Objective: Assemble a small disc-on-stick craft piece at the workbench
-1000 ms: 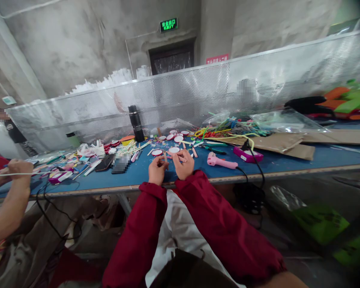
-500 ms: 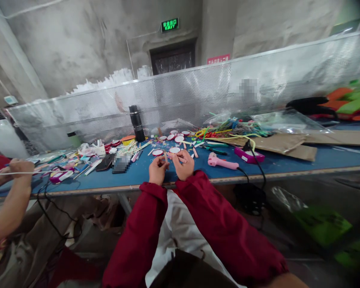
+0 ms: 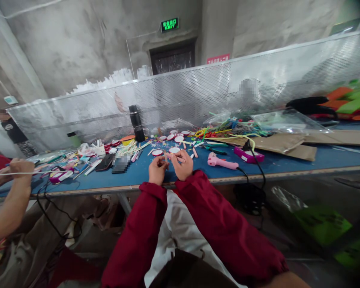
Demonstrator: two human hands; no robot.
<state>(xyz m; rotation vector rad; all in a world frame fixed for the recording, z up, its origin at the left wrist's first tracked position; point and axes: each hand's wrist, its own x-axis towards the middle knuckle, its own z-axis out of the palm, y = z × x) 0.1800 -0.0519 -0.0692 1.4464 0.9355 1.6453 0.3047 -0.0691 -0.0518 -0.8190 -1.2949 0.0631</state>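
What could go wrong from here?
Slip: the thin strip sits in the fingertips of the left hand, so it might drop.
Snag: the cord of the pink tool hangs over the table's front edge; the right sleeve could catch it.
Knock: red-rimmed discs lie loose beyond the hands and could get bumped.

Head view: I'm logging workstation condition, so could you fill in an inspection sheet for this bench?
Surface: blue tabletop, strewn with small parts.
Job's things: a pale strip and a slim pink stick, in the hands; their details are too small to tell.
Clutter: tangled cords, cardboard, black bottle, pink tool.
Hands: left hand pinches the strip; right hand grips the stick.
Cables: pink tool's black cable drops over the front edge.
Surroundings: perforated screen behind, lit exit sign, co-worker's hand leftward.
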